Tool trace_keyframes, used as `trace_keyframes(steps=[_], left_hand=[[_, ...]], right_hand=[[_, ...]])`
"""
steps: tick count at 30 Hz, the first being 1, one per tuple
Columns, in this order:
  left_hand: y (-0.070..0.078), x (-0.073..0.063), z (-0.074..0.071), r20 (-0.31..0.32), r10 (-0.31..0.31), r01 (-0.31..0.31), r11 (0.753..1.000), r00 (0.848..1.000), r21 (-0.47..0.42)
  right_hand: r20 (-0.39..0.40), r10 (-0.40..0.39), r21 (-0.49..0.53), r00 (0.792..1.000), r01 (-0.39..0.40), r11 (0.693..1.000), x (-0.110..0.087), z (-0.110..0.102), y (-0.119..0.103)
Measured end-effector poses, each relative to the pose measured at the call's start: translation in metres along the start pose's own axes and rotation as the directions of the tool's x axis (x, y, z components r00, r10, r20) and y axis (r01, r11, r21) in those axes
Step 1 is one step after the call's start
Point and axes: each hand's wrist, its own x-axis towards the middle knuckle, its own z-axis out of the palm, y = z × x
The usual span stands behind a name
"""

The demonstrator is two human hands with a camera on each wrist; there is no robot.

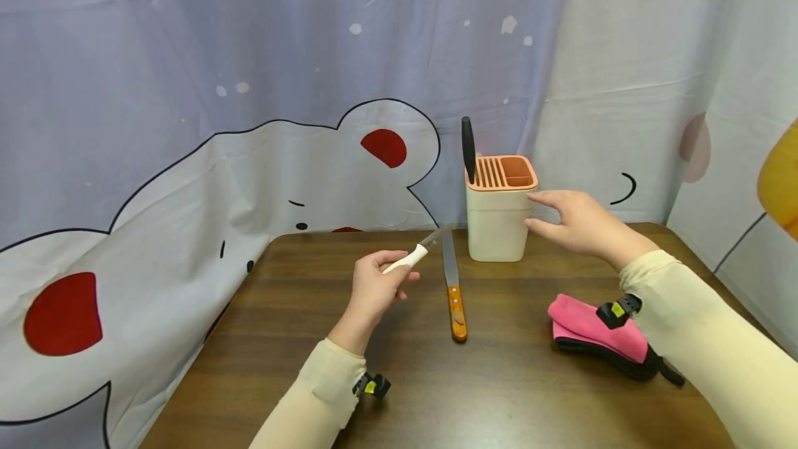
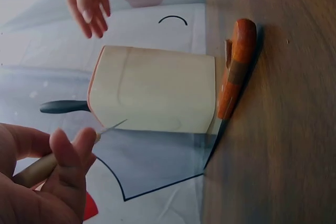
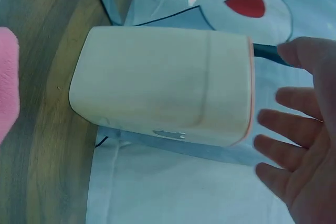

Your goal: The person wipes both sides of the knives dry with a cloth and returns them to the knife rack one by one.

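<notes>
My left hand (image 1: 377,286) grips a small knife (image 1: 406,259) by its white handle, with the short blade pointing up and toward the holder. In the head view the blade's tip overlaps the far end of a long flat-bladed knife (image 1: 458,312), which lies on the table with its orange-brown wooden handle toward me. A cream knife holder (image 1: 499,227) with an orange slotted top stands at the back; a black-handled knife (image 1: 468,147) sticks up from its left side. Beside the holder's upper right side, my right hand (image 1: 580,224) is held with fingers extended, holding nothing.
A folded pink and black cloth item (image 1: 598,330) lies on the right of the brown wooden table (image 1: 280,366), below my right forearm. Behind the table hangs a printed curtain (image 1: 280,54), close to the back of the holder.
</notes>
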Motion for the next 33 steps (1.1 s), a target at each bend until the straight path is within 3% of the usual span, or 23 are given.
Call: trace_keyframes(steps=[5, 11, 19, 24, 28, 33], left_hand=[[0.002, -0.001, 0.0, -0.041, 0.04, -0.039, 0.999, 0.998, 0.014], [0.004, -0.001, 0.0, -0.05, 0.045, -0.047, 0.999, 0.998, -0.023], [0.008, 0.0, -0.003, -0.086, 0.175, -0.177, 0.984, 0.981, -0.016], [0.024, 0.005, -0.003, -0.093, 0.319, -0.313, 0.947, 0.943, 0.071], [0.047, 0.015, 0.002, -0.082, 0.412, -0.399, 0.906, 0.908, 0.139], [0.09, 0.037, 0.016, -0.044, 0.547, -0.521, 0.817, 0.836, 0.246]], right_hand=[[-0.062, -0.042, -0.044, 0.997, 0.039, 0.998, 0.022, 0.008, 0.003], [-0.03, -0.035, -0.096, 0.999, 0.032, 0.995, 0.035, 0.021, 0.001], [-0.045, -0.034, -0.153, 0.998, 0.027, 0.988, 0.041, 0.04, 0.005], [-0.069, -0.017, -0.149, 0.997, 0.006, 0.989, 0.042, 0.044, 0.002], [-0.083, -0.01, -0.149, 0.997, -0.002, 0.989, 0.042, 0.045, -0.001], [-0.096, 0.012, -0.153, 0.995, -0.027, 0.988, 0.041, 0.046, -0.003]])
